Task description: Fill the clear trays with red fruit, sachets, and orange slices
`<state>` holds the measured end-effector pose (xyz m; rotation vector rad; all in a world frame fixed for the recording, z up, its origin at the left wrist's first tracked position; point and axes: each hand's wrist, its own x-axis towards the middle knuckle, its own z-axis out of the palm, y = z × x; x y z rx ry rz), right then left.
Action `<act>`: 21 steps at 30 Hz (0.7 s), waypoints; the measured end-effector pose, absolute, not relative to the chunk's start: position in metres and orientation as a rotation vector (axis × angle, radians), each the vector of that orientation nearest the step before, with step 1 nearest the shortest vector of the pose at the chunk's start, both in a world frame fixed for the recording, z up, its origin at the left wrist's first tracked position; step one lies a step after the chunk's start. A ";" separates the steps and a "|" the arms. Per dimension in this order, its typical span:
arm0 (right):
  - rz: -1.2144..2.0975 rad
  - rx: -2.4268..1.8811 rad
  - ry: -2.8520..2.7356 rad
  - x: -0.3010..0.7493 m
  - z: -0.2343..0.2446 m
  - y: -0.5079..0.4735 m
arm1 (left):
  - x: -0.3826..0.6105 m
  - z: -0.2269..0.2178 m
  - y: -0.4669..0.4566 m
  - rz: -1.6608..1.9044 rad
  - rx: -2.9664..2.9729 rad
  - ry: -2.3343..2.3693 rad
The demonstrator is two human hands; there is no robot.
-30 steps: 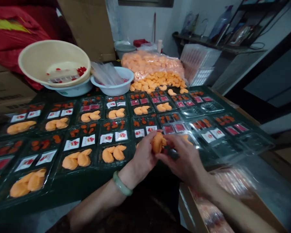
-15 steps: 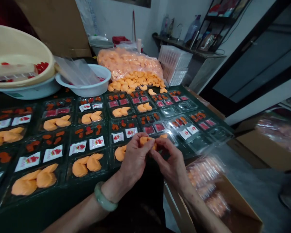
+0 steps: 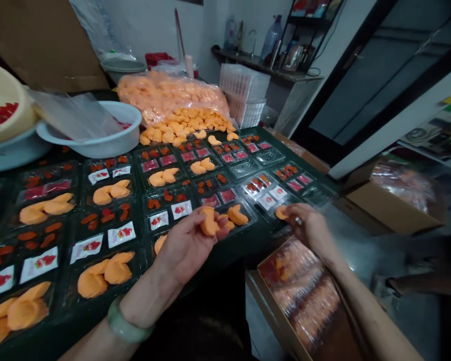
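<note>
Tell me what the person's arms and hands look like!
Both arms are bare, no sleeves or gloves on the left hand or right hand. A smooth pale green bangle circles the left wrist; a small shiny ring seems to sit on the right hand.

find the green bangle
In the head view, the pale green bangle sits at bottom left, around the left wrist, below the left hand.

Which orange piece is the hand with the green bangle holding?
The orange piece lifted in the left hand. The other orange piece beside it lies in a plastic tray, not in a hand.
</note>
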<state>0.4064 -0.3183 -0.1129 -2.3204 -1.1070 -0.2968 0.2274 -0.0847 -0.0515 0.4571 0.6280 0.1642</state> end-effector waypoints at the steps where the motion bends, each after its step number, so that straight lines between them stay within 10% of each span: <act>1: -0.237 -2.320 -1.151 0.410 -0.120 -0.313 | 0.228 -0.052 -0.086 0.152 0.482 0.609; 21: -0.373 -1.940 -0.902 0.337 -0.054 -0.284 | 0.267 -0.055 -0.129 -0.094 0.711 0.522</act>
